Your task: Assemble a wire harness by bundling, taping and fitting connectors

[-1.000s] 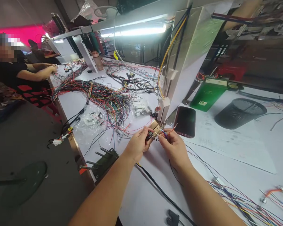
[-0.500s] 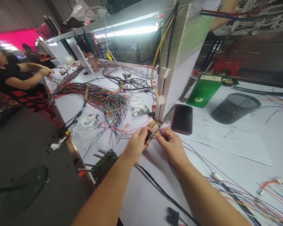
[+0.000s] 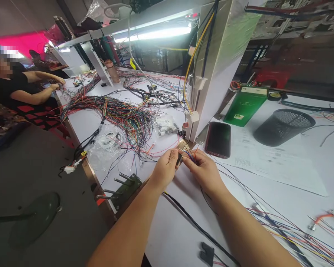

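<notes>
My left hand [image 3: 167, 167] is closed, thumb and fingers pinching a small black connector [image 3: 179, 159]. Close against it, my right hand [image 3: 203, 168] is closed on several thin wires [image 3: 191, 155], blue and orange-red among them, whose ends point toward the connector. Fingertips hide much of where wires and connector meet, so I cannot tell whether a wire sits inside it. A black sleeved cable [image 3: 189, 218] runs from under my left wrist toward the bottom of the table, near a black plastic connector [image 3: 206, 254].
Beyond my hands lie a large wire bundle [image 3: 122, 115] and a clear plastic bag [image 3: 108, 142]. A green plate with metal pegs [image 3: 126, 191] stands left. Rightward are a phone [image 3: 218, 139], a green box [image 3: 246, 105] and a mesh cup [image 3: 284, 128]. A co-worker [image 3: 25, 85] sits far left.
The view has shifted slightly, so the table's things appear a little to the right. My two hands have come closer together at the connector, and less of it shows.
</notes>
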`<action>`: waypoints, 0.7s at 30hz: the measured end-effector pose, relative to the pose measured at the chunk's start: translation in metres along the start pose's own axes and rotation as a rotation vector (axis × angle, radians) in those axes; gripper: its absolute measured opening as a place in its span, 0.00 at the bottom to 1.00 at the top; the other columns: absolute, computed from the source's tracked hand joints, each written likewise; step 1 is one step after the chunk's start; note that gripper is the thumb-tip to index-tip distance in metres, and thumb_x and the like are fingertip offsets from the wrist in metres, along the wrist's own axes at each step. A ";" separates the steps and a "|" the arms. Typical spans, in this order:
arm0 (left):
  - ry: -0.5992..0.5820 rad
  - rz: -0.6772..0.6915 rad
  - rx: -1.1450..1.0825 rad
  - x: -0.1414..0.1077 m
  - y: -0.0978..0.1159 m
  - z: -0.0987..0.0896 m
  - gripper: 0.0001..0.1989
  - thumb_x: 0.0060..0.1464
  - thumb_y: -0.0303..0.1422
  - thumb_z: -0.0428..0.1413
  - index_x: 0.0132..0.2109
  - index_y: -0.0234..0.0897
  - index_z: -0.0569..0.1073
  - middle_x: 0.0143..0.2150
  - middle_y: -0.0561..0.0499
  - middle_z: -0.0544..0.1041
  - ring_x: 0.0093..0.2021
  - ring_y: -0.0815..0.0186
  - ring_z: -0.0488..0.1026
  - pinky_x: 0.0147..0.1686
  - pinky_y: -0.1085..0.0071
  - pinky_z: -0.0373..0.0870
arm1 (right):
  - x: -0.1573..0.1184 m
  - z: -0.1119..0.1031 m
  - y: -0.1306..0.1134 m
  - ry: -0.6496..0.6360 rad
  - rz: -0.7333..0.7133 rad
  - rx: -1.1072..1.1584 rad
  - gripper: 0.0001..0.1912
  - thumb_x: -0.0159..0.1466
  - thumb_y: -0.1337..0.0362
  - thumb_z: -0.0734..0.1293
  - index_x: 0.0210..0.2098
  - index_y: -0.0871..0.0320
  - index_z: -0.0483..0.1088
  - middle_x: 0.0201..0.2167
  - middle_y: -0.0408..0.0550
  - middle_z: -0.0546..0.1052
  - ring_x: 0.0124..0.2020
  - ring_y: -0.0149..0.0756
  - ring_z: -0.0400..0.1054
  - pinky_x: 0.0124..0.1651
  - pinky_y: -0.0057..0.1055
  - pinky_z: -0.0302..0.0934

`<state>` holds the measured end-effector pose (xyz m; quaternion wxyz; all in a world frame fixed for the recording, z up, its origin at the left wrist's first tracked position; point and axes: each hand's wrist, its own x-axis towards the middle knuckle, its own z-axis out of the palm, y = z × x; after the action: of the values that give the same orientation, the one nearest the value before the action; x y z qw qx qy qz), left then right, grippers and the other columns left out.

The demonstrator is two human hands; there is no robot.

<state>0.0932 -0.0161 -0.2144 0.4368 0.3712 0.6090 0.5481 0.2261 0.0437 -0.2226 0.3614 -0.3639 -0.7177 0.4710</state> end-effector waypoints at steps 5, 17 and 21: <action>-0.009 -0.018 -0.093 0.003 -0.003 0.003 0.21 0.58 0.51 0.49 0.41 0.36 0.71 0.24 0.56 0.62 0.23 0.73 0.57 0.22 0.78 0.55 | -0.001 -0.001 -0.001 0.020 0.065 0.005 0.15 0.62 0.55 0.65 0.25 0.57 0.67 0.25 0.42 0.65 0.27 0.32 0.59 0.30 0.29 0.53; -0.026 0.117 0.401 -0.002 0.002 -0.002 0.22 0.63 0.48 0.42 0.45 0.38 0.72 0.27 0.54 0.67 0.26 0.69 0.64 0.27 0.74 0.61 | 0.001 0.002 0.002 0.051 0.007 -0.113 0.18 0.62 0.54 0.63 0.20 0.55 0.60 0.22 0.41 0.63 0.25 0.32 0.58 0.28 0.30 0.52; -0.019 0.094 0.316 0.000 -0.002 -0.003 0.21 0.62 0.49 0.43 0.45 0.38 0.71 0.27 0.54 0.68 0.26 0.69 0.65 0.26 0.75 0.62 | 0.002 0.003 0.003 0.049 0.005 -0.086 0.17 0.62 0.56 0.63 0.20 0.55 0.60 0.22 0.41 0.63 0.25 0.32 0.58 0.29 0.30 0.53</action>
<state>0.0902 -0.0169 -0.2164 0.3525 0.4687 0.6654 0.4619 0.2227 0.0451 -0.2256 0.3616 -0.3922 -0.7273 0.4318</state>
